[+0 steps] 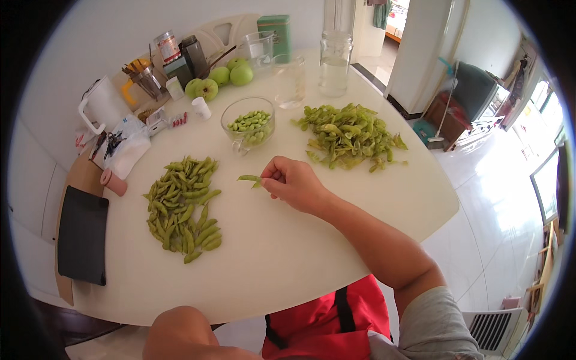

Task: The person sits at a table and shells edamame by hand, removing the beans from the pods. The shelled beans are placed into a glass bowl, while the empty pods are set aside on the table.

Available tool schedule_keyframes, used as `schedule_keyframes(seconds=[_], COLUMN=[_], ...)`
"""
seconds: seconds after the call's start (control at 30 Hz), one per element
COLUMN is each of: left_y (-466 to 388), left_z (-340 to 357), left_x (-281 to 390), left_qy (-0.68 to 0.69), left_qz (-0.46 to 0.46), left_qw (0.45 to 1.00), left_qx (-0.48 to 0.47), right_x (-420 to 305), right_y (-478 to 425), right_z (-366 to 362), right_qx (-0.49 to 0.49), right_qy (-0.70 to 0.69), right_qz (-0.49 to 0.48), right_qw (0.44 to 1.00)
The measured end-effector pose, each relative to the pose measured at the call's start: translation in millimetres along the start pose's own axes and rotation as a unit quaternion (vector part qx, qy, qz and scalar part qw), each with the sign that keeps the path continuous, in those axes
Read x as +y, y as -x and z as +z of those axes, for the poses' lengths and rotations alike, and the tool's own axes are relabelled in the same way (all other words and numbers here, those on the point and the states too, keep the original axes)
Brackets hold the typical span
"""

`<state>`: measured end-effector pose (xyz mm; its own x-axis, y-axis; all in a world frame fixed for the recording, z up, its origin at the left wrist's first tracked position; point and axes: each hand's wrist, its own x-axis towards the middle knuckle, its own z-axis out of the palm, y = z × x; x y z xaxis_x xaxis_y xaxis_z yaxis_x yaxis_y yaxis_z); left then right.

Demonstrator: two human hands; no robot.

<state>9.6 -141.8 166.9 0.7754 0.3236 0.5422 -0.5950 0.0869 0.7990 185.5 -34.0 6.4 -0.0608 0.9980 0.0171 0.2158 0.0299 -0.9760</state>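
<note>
My right hand (290, 183) pinches a green soybean pod (249, 178) between thumb and fingertips, a little above the table. The pod looks split, with a second piece hanging below it. A pile of whole soybean pods (182, 204) lies to the left of this hand. Beyond it stands a clear glass cup (238, 134) with a handle, holding shelled green soybeans (252, 120). A heap of opened pod shells (348, 137) spreads to the upper right. My left hand is out of view.
On the pale table (270, 270), a glass jar (335, 67) and pitcher (289, 83) of liquid stand at the back. Green fruits (241, 74), a white kettle (105, 103), a plastic bag (126, 146), a pink cylinder (114, 182) and a dark tablet-like panel (83, 236) line the far and left sides.
</note>
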Motion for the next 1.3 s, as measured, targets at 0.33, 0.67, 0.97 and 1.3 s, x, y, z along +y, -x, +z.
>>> schedule_keyframes(seconds=[0.33, 0.67, 0.97, 1.3], left_y=[-1.1, 43.9, 49.5, 48.1], left_z=[-104.7, -172.3, -173.3, -168.2], left_x=[-51.1, -121.4, -128.7, -132.1], left_qy=[-0.483, -0.689, -0.646, -0.548], left_qz=[-0.092, 0.005, -0.003, -0.024], left_qw=[0.830, 0.693, 0.721, 0.774], left_qx=[0.265, 0.215, 0.251, 0.315], right_x=[0.6, -6.7, -6.1, 0.3], right_y=[0.8, 2.7, 2.8, 0.2], right_z=[1.1, 4.3, 4.0, 1.9], right_qx=[0.039, 0.002, -0.044, -0.064], right_qy=[0.002, -0.003, -0.042, -0.149], right_qz=[-0.028, 0.031, 0.052, 0.077], right_qw=[0.999, 1.000, 0.997, 0.984])
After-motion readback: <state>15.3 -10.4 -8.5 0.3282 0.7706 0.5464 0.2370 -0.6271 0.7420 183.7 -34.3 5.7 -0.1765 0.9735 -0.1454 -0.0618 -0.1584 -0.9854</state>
